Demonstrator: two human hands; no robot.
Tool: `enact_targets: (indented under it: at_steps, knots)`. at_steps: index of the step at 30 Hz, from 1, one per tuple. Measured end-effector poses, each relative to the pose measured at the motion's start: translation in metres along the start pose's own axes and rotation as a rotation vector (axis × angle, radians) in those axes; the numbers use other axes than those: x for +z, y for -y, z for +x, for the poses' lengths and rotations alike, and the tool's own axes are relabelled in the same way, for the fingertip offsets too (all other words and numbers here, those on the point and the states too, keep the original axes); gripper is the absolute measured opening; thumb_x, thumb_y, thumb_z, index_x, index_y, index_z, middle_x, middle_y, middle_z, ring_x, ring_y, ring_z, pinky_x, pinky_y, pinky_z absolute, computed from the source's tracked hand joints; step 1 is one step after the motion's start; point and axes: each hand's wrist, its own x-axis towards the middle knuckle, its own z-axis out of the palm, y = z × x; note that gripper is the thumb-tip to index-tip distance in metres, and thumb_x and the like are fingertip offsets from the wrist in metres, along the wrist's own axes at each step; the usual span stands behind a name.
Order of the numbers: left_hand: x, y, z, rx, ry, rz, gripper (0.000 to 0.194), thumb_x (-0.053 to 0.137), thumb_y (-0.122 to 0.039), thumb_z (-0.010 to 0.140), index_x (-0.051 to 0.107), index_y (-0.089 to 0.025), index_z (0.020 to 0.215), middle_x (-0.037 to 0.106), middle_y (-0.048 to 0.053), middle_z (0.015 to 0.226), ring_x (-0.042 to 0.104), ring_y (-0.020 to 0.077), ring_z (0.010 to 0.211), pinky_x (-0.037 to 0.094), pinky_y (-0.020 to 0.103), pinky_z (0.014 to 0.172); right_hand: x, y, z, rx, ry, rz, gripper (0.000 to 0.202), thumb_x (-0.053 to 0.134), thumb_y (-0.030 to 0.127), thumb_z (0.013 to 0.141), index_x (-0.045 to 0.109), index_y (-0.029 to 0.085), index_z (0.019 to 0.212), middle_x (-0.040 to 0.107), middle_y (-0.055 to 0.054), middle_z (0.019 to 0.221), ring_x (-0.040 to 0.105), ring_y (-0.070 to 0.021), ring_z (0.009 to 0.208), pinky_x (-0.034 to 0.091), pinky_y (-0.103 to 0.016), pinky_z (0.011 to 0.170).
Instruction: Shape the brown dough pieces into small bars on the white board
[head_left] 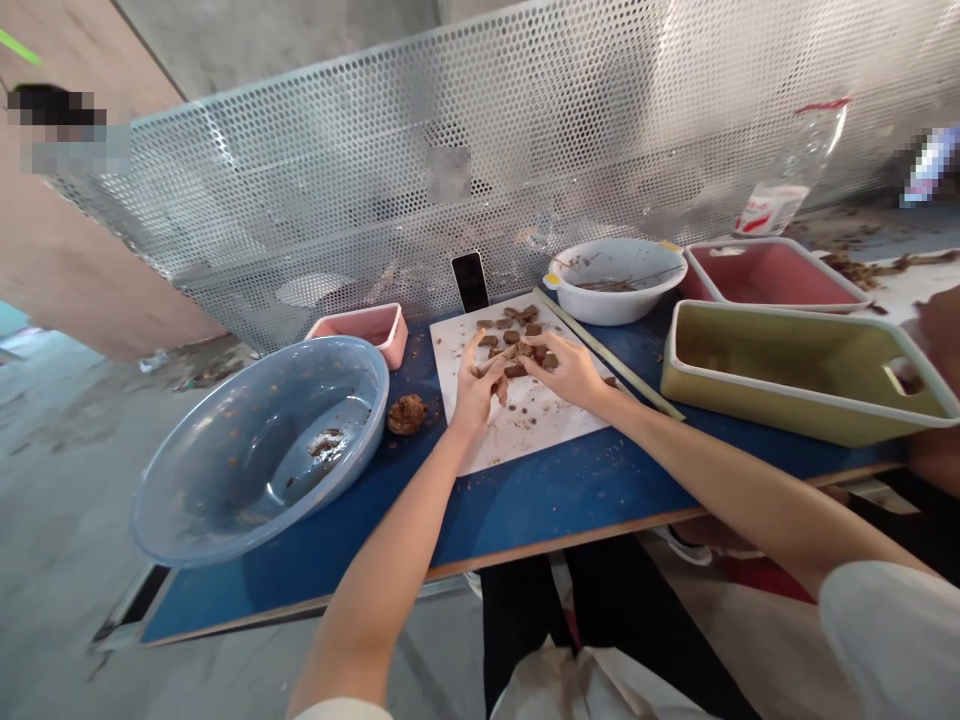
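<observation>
My left hand point(481, 388) and my right hand point(564, 372) meet over a white sheet point(536, 430) on the blue table. Their thumbs and fingers are bent around a small lump of brown clay point(526, 351), partly hidden by the fingertips. Just beyond them lie several small brown clay blocks point(511, 337) on the sheet, with crumbs scattered nearer to me. A rough ball of clay point(407, 414) rests on the table left of the sheet. Brown smears show on my left fingers.
Left stands a large blue basin point(247, 470), with a pink box point(360, 330) behind it. A phone point(471, 281) leans on the perforated screen point(360, 150). To the right are a strip point(607, 355), a white basin point(619, 300), a red bin point(780, 270), a green bin point(765, 400) and a bottle point(787, 180).
</observation>
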Motion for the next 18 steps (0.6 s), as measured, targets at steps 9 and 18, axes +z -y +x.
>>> enact_targets:
  at_steps: [9,18]
  knots:
    - [0.011,-0.002,-0.017,-0.022,0.174,0.102,0.101,0.067,-0.011,0.086,0.033,-0.043,0.176,0.055,0.016,0.175,0.066,0.0075,0.057,0.048,0.024,0.046,-0.001,-0.007,0.002,0.091,-0.022,-0.025,0.031,0.071,0.043,0.103,0.076,0.024,0.126,0.080,-0.005,0.098,0.075,-0.0227,0.083,0.066,-0.038,0.075]
    - [0.008,0.004,-0.016,-0.003,0.217,0.095,0.118,0.068,-0.008,0.087,0.012,-0.049,0.183,0.042,0.019,0.183,0.073,0.0075,0.064,0.043,0.019,0.043,0.002,0.000,0.000,-0.031,0.162,-0.023,0.027,0.065,0.038,0.107,0.073,0.025,0.130,0.080,-0.008,0.114,0.076,-0.0225,0.092,0.065,-0.037,0.086]
